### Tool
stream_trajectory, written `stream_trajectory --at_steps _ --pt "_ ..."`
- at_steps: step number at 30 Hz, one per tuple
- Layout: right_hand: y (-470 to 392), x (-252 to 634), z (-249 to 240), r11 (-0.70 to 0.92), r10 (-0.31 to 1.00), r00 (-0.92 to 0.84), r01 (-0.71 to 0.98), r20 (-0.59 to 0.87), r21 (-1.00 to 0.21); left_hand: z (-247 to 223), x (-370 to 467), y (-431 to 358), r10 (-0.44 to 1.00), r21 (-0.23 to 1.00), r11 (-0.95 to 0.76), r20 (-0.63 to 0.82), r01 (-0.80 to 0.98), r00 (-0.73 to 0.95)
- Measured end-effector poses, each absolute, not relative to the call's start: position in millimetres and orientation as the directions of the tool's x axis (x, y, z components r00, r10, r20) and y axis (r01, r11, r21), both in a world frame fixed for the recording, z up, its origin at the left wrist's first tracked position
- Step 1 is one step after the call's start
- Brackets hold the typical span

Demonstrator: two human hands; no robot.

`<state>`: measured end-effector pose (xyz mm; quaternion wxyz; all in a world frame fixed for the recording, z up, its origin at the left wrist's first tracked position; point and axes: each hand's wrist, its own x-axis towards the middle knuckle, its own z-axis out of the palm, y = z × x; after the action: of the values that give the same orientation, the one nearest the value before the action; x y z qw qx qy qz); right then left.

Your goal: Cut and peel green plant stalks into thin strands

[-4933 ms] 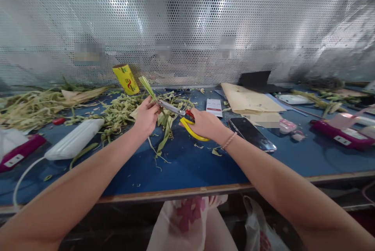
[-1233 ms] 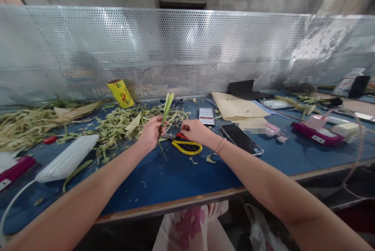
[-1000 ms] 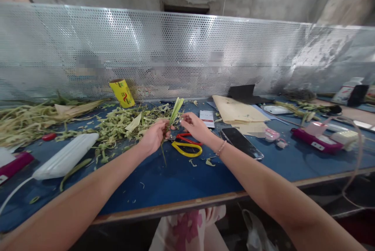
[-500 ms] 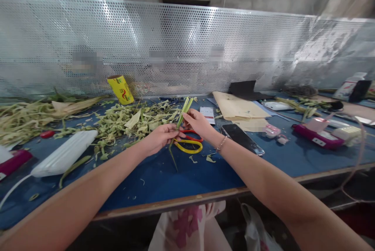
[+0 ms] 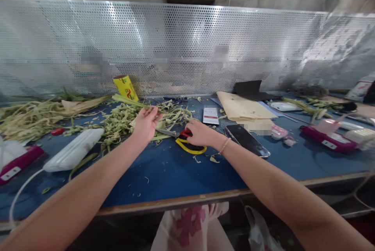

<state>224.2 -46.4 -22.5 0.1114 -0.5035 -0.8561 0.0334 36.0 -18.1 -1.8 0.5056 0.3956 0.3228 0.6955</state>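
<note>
My left hand [image 5: 145, 124] is closed on a pale green plant strip [image 5: 126, 100], which points left over a heap of small knotted plant pieces [image 5: 115, 122]. The thumb and fingertips pinch the strip's right end. My right hand [image 5: 199, 132] grips the scissors [image 5: 191, 147] at their red and yellow handles. Their blades point left toward my left hand, low over the blue table [image 5: 175, 180]. Part of the red handle is hidden under my fingers.
Dry leaf strips [image 5: 35, 120] lie far left, by a white power adapter [image 5: 76, 150]. A yellow tube [image 5: 125, 88] leans at the perforated metal screen [image 5: 187, 48]. On the right are a phone [image 5: 247, 140], brown paper [image 5: 246, 106] and a purple power strip [image 5: 328, 139].
My left hand has moved left and up with the green strip, which now points left. My right hand has let go of the strip and taken hold of the scissors.
</note>
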Motion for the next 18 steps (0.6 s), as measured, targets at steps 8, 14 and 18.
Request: stream_trajectory --at_steps 8,14,18 --pt "-67 217 -11 0.449 0.893 -0.451 0.889 0.003 -0.093 -2 34 -15 0.966 0.841 -0.218 0.115 -0.494 -0.23" --pt "-71 215 -10 0.355 0.926 -0.373 0.913 -0.061 -0.2 7 38 -22 0.966 0.814 -0.22 0.105 -0.537 -0.235" --pt "-65 214 -16 0.34 0.933 -0.36 0.879 0.0 -0.335 11 35 -19 0.943 0.77 -0.305 0.159 -0.561 -0.293"
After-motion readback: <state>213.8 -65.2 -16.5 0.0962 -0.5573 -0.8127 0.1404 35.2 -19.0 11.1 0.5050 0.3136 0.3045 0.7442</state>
